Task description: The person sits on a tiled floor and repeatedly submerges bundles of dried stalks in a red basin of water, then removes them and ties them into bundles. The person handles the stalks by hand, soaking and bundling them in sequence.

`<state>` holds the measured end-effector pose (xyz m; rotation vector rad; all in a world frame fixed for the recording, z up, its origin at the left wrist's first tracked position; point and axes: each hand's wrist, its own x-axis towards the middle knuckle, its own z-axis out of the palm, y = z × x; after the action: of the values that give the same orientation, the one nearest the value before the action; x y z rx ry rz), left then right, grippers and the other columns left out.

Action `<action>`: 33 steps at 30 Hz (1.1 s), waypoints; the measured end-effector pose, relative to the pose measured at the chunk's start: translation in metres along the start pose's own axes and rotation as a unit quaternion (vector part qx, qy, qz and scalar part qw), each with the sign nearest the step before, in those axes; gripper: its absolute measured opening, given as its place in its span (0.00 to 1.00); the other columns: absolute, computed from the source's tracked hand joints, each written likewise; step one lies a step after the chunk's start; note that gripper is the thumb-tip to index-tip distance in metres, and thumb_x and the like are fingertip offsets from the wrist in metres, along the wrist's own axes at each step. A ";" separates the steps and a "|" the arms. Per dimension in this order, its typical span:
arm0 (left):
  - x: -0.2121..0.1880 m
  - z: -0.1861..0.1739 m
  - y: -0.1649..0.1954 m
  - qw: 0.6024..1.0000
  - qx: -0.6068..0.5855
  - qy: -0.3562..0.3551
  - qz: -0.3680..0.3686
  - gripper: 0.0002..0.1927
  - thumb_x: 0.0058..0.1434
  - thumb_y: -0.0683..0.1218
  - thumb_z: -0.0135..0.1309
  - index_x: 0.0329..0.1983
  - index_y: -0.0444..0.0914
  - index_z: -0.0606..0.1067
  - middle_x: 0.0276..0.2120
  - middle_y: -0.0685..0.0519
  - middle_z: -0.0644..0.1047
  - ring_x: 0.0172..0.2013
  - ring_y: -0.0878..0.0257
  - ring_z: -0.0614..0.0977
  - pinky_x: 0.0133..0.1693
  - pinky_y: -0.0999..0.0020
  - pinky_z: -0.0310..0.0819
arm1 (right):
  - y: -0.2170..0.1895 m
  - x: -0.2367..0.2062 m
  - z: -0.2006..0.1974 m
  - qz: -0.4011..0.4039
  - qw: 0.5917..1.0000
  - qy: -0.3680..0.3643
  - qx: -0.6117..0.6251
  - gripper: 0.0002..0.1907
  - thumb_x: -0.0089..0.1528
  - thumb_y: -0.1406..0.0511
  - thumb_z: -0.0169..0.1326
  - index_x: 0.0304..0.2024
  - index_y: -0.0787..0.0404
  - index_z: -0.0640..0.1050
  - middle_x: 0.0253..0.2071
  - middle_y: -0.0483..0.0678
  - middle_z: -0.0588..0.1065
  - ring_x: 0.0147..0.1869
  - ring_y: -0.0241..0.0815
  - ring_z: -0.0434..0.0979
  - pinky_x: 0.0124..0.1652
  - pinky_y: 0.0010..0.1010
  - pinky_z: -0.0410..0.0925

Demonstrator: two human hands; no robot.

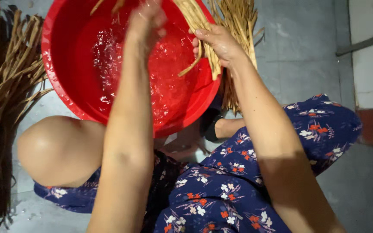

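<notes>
Washing looks under way: right hand (219,43) closed around a bundle of pale sticks (201,30) over the red basin (61,73) of water, left hand (147,19) blurred, grip unclear; dipping needs a firm hold.

No packages, labels, signs or screens show anywhere in the frame.
</notes>
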<state>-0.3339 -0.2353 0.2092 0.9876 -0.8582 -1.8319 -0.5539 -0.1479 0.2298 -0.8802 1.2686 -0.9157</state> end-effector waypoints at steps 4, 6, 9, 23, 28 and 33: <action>-0.038 0.018 -0.035 0.963 0.191 -0.182 -0.052 0.23 0.60 0.58 0.60 0.52 0.39 0.78 0.37 0.50 0.81 0.31 0.64 0.79 0.34 0.65 0.76 | 0.002 0.014 0.006 -0.053 0.998 0.008 0.033 0.12 0.71 0.66 0.57 0.51 0.70 0.77 0.37 0.51 0.80 0.40 0.41 0.82 0.42 0.32 0.78; -0.046 0.029 -0.054 0.950 0.192 -0.232 -0.085 0.15 0.65 0.52 0.60 0.45 0.36 0.80 0.33 0.51 0.81 0.28 0.65 0.79 0.32 0.69 0.74 | -0.002 0.013 0.009 -0.050 0.998 0.026 0.028 0.12 0.68 0.65 0.57 0.51 0.67 0.77 0.37 0.50 0.80 0.38 0.40 0.82 0.39 0.32 0.77; -0.049 0.040 -0.076 0.972 0.090 -0.191 -0.102 0.10 0.67 0.48 0.56 0.42 0.36 0.80 0.31 0.53 0.82 0.29 0.66 0.82 0.32 0.71 0.78 | -0.007 0.007 0.010 -0.040 0.998 0.045 0.018 0.13 0.66 0.64 0.56 0.51 0.64 0.77 0.37 0.48 0.81 0.38 0.38 0.82 0.37 0.32 0.78; -0.077 0.072 -0.088 0.979 0.045 -0.190 -0.055 0.18 0.65 0.47 0.55 0.58 0.45 0.73 0.34 0.56 0.82 0.28 0.69 0.82 0.29 0.75 0.75 | -0.054 -0.022 -0.007 -0.056 0.935 0.089 -0.338 0.09 0.67 0.65 0.55 0.48 0.62 0.79 0.34 0.47 0.82 0.37 0.39 0.84 0.38 0.30 0.78; -0.073 0.046 -0.113 0.985 0.146 -0.080 -0.042 0.17 0.67 0.47 0.55 0.57 0.36 0.76 0.33 0.51 0.80 0.26 0.69 0.78 0.26 0.74 0.68 | -0.089 -0.023 -0.025 -0.004 0.887 0.092 -0.453 0.13 0.66 0.63 0.57 0.51 0.63 0.76 0.40 0.50 0.79 0.42 0.44 0.81 0.42 0.35 0.75; -0.067 0.021 -0.160 0.978 0.182 -0.032 -0.098 0.19 0.66 0.46 0.55 0.57 0.33 0.76 0.37 0.51 0.80 0.30 0.67 0.80 0.29 0.72 0.72 | -0.081 -0.045 -0.060 -0.021 0.883 0.139 -0.448 0.17 0.65 0.62 0.58 0.53 0.64 0.74 0.45 0.54 0.76 0.47 0.49 0.78 0.45 0.39 0.72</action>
<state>-0.3891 -0.1082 0.1023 1.2850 -1.2007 -1.9185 -0.6230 -0.1400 0.3154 -1.5286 1.9833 -0.4544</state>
